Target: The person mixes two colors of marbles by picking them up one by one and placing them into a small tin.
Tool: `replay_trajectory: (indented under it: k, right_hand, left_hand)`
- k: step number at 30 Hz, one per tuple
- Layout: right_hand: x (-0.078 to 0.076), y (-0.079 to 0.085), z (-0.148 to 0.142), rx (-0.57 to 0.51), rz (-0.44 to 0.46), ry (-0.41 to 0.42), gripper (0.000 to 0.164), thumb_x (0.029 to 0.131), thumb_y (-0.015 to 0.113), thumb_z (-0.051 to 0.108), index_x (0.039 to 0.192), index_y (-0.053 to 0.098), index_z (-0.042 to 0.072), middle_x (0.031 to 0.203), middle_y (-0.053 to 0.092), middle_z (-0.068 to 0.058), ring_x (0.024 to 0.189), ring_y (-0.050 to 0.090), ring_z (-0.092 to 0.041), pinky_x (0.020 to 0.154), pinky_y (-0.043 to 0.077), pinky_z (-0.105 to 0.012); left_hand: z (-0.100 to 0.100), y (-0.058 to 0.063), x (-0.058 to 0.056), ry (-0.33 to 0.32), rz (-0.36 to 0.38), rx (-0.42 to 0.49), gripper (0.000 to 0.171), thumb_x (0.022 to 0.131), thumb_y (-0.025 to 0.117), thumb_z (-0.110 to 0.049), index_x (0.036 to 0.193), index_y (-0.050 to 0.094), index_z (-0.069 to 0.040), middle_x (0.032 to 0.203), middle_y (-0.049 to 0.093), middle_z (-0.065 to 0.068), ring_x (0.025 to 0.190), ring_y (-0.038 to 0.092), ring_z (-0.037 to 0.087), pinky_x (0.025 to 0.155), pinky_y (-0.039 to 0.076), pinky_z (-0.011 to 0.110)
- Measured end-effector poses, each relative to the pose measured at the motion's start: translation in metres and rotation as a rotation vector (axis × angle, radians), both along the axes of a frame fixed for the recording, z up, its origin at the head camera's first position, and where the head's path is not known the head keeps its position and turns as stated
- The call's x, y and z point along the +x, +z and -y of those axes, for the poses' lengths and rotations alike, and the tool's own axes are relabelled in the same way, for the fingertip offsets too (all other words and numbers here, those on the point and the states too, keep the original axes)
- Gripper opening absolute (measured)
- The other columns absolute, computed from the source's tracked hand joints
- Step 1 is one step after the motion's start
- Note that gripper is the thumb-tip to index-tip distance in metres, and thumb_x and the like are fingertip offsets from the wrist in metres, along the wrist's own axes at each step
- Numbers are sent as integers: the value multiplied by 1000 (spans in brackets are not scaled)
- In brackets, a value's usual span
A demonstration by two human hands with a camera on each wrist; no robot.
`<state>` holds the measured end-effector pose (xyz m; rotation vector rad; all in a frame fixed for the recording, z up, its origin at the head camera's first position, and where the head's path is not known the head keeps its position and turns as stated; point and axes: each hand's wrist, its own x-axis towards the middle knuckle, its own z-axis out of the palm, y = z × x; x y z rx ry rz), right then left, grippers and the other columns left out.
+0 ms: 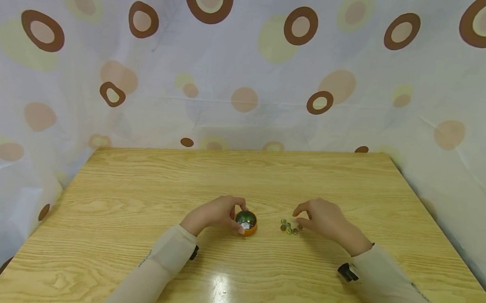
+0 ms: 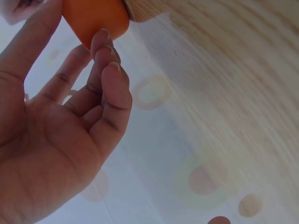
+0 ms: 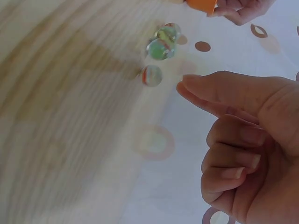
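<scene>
My left hand (image 1: 220, 212) grips a small bowl (image 1: 248, 230), orange outside and shiny metallic inside, by its rim between thumb and fingers. Its orange wall (image 2: 96, 18) shows at the top of the left wrist view, standing on the table. To the bowl's right lies a loose group of several clear glass marbles (image 1: 289, 228) with coloured swirls. Just above the right side of that group hovers my right hand (image 1: 324, 218), thumb and forefinger reaching out with a gap between them. In the right wrist view its other fingers (image 3: 224, 156) curl toward the palm, and a single marble (image 3: 152, 75) lies close to the fingertips.
Everything rests on a light wood-grain table (image 1: 240, 180). A white curtain (image 1: 215, 63) with brown, peach and yellow round shapes hangs around the back and sides. Both forearms wear pale sleeves (image 1: 166, 255), with a dark wrist strap (image 1: 348, 272) showing at the right one.
</scene>
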<state>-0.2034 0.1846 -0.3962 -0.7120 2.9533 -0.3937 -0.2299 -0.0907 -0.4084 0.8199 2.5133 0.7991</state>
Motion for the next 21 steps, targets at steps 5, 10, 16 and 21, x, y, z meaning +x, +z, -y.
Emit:
replay_trajectory:
  k: [5,10,16,21]
  right_hand:
    - [2,-6,-13,7,11,-11,16,79,66,19,94,68,14,65,56,6,46,41,-7,40,32,-24]
    - [4,-9,-16,-9,37,-7,16,79,66,18,94,68,14,74,61,2,46,41,-7,41,31,-25]
    - [3,-13,-14,-17,38,10,12,78,66,16,90,69,16,80,64,-1,44,35,-6,39,27,-23]
    - [1,-14,-11,-1,25,23,10,78,66,14,85,70,19,81,64,0,47,41,-5,49,40,-30]
  left_hand:
    - [0,0,1,0,-2,0,43,69,76,-25,103,55,-10,65,51,2,56,44,13,51,38,25]
    - [0,1,0,-1,-4,-3,43,69,76,-25,103,55,-10,65,51,2,56,44,14,51,38,25]
    - [0,-1,0,4,-10,-13,44,68,76,-27,103,55,-11,65,51,1,56,44,13,52,37,24]
    - [0,-1,0,0,-9,-13,44,68,76,-26,103,55,-11,64,50,1,56,44,13,52,37,24]
